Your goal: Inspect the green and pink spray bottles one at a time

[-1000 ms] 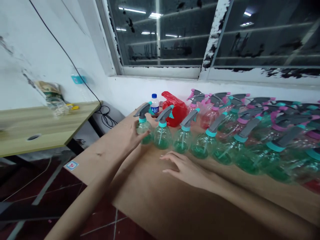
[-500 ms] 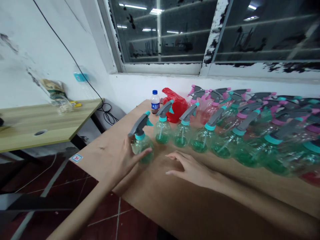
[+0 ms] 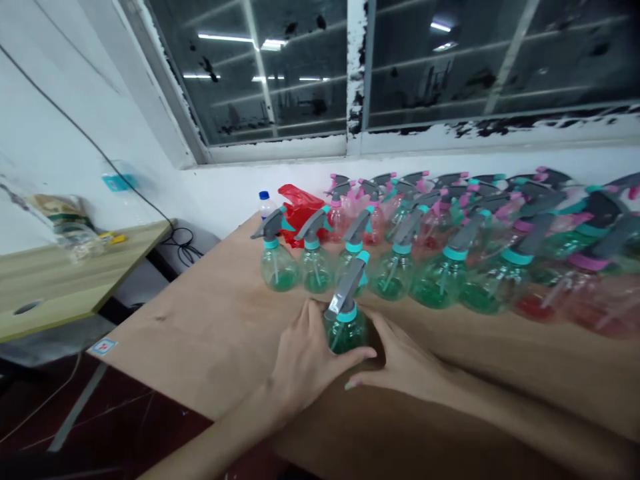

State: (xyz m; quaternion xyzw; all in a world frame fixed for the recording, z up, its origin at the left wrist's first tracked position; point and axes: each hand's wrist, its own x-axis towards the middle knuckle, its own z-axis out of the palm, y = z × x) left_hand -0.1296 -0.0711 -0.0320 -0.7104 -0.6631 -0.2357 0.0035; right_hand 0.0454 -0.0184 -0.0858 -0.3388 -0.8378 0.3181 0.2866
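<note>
My left hand (image 3: 305,357) is closed around a clear spray bottle (image 3: 347,331) with green liquid, a turquoise collar and a grey trigger head. Its thumb lies across the front of the bottle. On the bottle's other side my right hand (image 3: 403,353) curves with thumb and fingers apart; whether its fingertips touch the bottle I cannot tell. Just behind stands a front row of similar bottles, such as the leftmost green spray bottle (image 3: 280,270), upright and close together.
Farther back are bottles with pink parts (image 3: 337,217), a red plastic bag (image 3: 300,210) and a blue-capped bottle (image 3: 265,203). The wooden table (image 3: 200,333) ends at a near-left edge. Another table (image 3: 100,280) stands to the left, below a hanging cable (image 3: 95,147). A window (image 3: 280,80) is behind.
My left hand has carried the spray bottle rightward and nearer, away from the row's left end. The bottle is now between both hands. The view has turned right.
</note>
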